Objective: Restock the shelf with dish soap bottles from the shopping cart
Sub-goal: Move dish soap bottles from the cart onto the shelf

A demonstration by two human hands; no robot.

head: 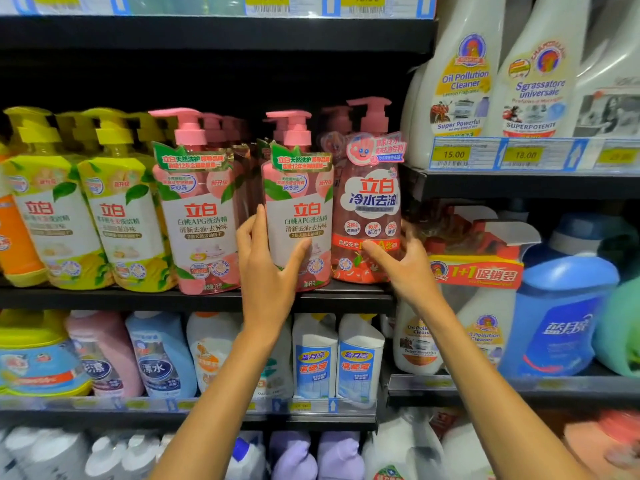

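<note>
Two curled grips (268,271) (405,268) round bottles (298,213) (369,206)

Only bare hands and forearms of person in view. Left hand (268,271): slim, with long tapering fingers (259,220) and narrow wrist. Right hand (407,268): same slim build, outline slightly blurred, nails too soft to make out. Left forearm (221,393) and right forearm (485,375): slender, smooth, uncovered along whole visible length, widening toward near edge of view.

White spray bottles (460,81) above blue detergent jug (561,306).
</note>
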